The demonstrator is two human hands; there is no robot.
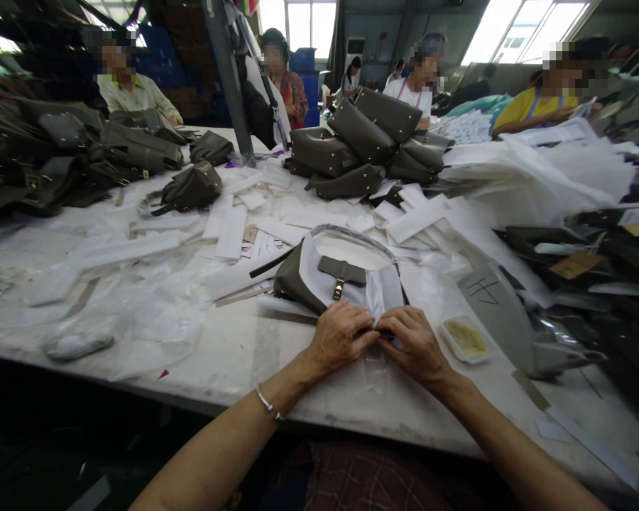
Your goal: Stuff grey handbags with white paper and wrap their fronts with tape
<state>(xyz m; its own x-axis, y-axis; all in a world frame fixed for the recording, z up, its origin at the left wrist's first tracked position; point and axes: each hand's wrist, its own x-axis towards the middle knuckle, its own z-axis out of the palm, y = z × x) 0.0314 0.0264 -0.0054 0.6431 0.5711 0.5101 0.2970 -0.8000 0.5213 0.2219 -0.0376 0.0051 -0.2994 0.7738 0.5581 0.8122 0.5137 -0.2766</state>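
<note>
A dark olive handbag (298,280) lies on the table in front of me, with white paper (312,266) over its front and a brass-coloured clasp (339,287) on its flap tab. Its strap (351,229), wrapped in clear film, arches on the far side. Both of my hands meet at the bag's near edge. My left hand (341,332) has its fingers bent over that edge, thumb towards the middle. Close beside it, my right hand (414,344) pinches the same edge. A shiny clear strip (373,291) runs down the paper to my fingertips, which hide its lower end.
More olive handbags (362,135) are heaped at the back, with piles at left and right. White paper strips (231,231) and plastic film (154,326) litter the table (218,383). A shallow tray of yellowish stuff (466,339) sits right of my hand. Several people work beyond.
</note>
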